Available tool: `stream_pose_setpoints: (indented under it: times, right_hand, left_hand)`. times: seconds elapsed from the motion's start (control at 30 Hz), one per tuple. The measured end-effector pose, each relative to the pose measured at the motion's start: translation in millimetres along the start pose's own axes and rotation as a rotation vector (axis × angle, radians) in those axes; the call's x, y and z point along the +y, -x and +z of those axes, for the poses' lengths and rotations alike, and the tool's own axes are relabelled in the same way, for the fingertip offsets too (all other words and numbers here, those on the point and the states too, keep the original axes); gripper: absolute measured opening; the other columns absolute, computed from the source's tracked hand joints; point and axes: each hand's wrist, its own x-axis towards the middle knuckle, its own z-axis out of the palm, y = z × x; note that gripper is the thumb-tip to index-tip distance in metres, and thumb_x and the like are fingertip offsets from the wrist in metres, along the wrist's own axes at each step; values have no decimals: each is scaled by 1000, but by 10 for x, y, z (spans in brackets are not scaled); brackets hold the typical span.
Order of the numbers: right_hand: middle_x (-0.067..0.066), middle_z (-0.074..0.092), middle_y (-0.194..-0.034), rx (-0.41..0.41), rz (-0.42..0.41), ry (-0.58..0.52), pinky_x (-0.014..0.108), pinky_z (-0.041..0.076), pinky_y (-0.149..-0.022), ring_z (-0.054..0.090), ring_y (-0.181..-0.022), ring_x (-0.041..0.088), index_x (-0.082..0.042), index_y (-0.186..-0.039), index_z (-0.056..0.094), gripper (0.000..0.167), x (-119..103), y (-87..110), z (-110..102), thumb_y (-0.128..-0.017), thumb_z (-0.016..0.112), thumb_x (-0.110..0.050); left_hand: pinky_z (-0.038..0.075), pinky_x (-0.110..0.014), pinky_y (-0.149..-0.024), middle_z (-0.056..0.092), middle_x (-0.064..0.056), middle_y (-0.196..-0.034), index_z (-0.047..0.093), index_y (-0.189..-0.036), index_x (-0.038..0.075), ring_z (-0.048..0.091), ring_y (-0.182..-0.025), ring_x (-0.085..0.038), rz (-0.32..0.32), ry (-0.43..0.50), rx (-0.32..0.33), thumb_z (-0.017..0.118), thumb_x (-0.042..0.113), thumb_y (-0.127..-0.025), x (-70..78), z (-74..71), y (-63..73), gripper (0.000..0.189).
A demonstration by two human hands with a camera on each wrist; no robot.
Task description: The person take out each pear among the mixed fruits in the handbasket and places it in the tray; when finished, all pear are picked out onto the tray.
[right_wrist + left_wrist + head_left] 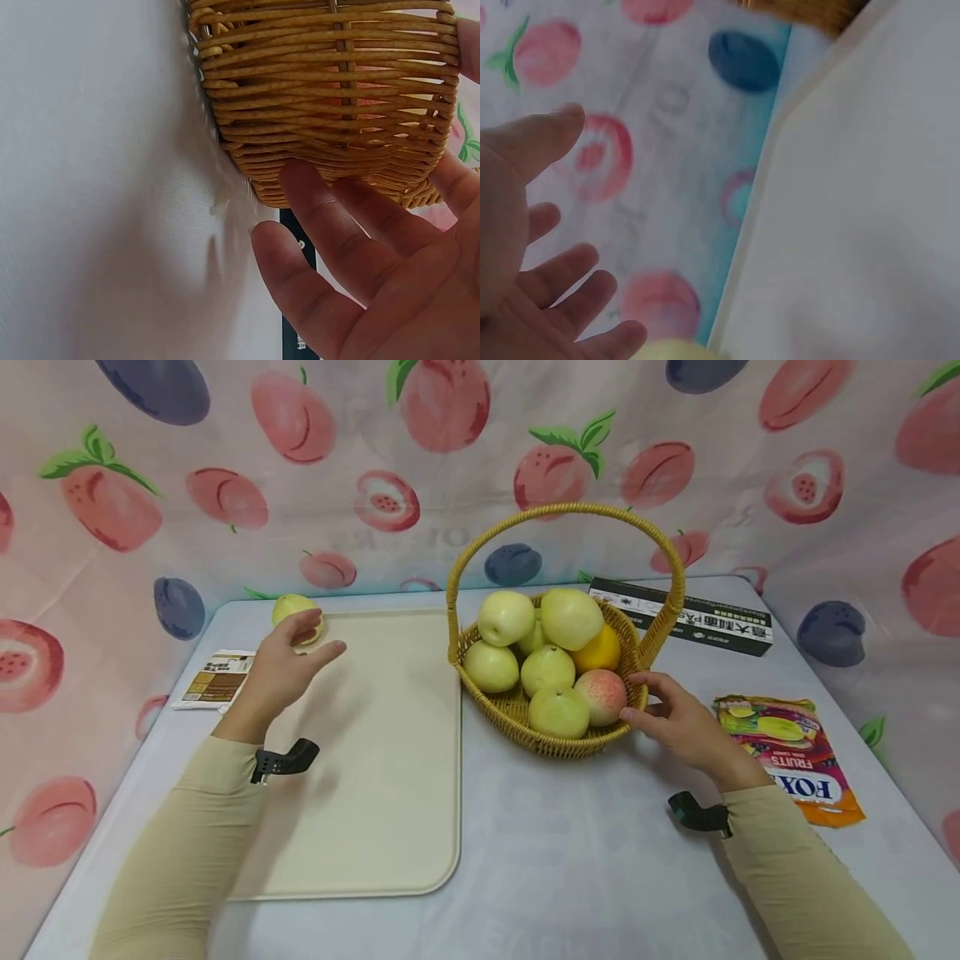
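The background is filled by a cloth (322, 502) printed with peaches and plums. Before it, a table (570, 860) is covered in white. Much of the table's left half is taken up by a pale tray (382, 752), laid flat. Just right of the tray, a wicker basket (540, 741) is set upright, its tall handle arched over the fruit inside. Both forearms are covered by beige sleeves (172, 852) and are held well apart. Beyond the basket, a long box (712, 625) is laid near the far edge, partly hidden. At the right, a bright bag (806, 747) is laid flat, partly covered by the right forearm.

The basket's right rim is gripped by the right hand (686, 722): thumb and forefinger are placed at the rim, and the other fingers are set along the outer wall. The left hand (277, 664) is held above the tray's far left part, its fingers spread and its thumb well parted from them. A packet (216, 679) is seen left of the tray, and a small camera (285, 762) is worn on each wrist.

In the basket, pale fruits (491, 666) are piled with an orange (603, 649) and a peach (602, 696), the latter lodged beside the right thumb. Another fruit (291, 605) is placed at the tray's far left corner, partly hidden by the left fingers; whether it is touched cannot be told.
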Motion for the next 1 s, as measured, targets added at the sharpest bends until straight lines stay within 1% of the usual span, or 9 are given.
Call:
stream_pose_setpoints:
  times: [0.13, 0.27, 0.4, 0.5, 0.57, 0.77, 0.9, 1.0]
  right_hand:
    - [20, 32, -155, 1, -8, 5, 50, 46, -92, 47, -122, 41, -10, -153, 30, 72, 10, 3, -7, -99, 61, -46]
    - [21, 31, -155, 5, -16, 12, 51, 47, -92, 48, -123, 42, -8, -154, 30, 72, 12, 4, -10, -99, 61, -44]
    - [21, 32, -155, 0, -13, 5, 46, 49, -89, 49, -122, 41, -8, -154, 29, 72, 2, -1, -10, -100, 61, -43]
    - [21, 32, -155, -5, -17, -4, 41, 49, -87, 50, -121, 40, -8, -154, 29, 72, -10, -2, -8, -99, 62, -43]
    - [21, 32, -155, -5, -20, -4, 41, 50, -86, 51, -120, 40, -8, -154, 29, 72, -12, 1, -6, -99, 62, -42]
    - [21, 32, -155, -5, -8, 13, 44, 48, -89, 50, -120, 39, -8, -154, 29, 73, 6, 2, 5, -99, 62, -43]
    - [22, 32, -155, -9, -10, 10, 45, 48, -89, 50, -120, 39, -8, -155, 28, 73, 17, -5, 10, -100, 61, -42]
    - [22, 32, -155, -9, -10, 13, 46, 48, -90, 50, -120, 40, -8, -155, 28, 73, 14, -10, 8, -100, 61, -43]
  left_hand:
    - [33, -52, -112, 40, -16, -153, 36, -153, 3, 36, -141, -34, 74, 0, -85, 70, 31, -96, 179, 131, 168, 73]
    - [33, -49, -113, 44, -17, -150, 39, -151, 2, 39, -139, -33, 158, 17, -129, 73, 26, -94, 318, 281, 280, 71]
    - [35, -45, -112, 47, -14, -148, 43, -149, 2, 43, -136, -30, 225, 16, -155, 76, 22, -91, 381, 454, 377, 69]
    - [36, -43, -111, 48, -13, -147, 45, -147, 2, 46, -134, -29, 259, 32, -184, 78, 19, -90, 413, 577, 448, 68]
    - [37, -42, -111, 49, -14, -147, 46, -147, 2, 46, -134, -29, 281, 47, -209, 79, 18, -89, 446, 652, 494, 68]
    - [38, -43, -110, 50, -16, -146, 48, -144, 0, 48, -132, -31, 354, 79, -272, 81, 14, -86, 578, 836, 597, 68]
    - [40, -43, -109, 50, -17, -144, 49, -143, -2, 49, -131, -30, 402, 84, -301, 81, 14, -86, 652, 959, 620, 68]
    - [41, -42, -108, 52, -16, -143, 50, -142, -2, 49, -131, -28, 442, 70, -332, 82, 16, -85, 699, 1059, 621, 67]
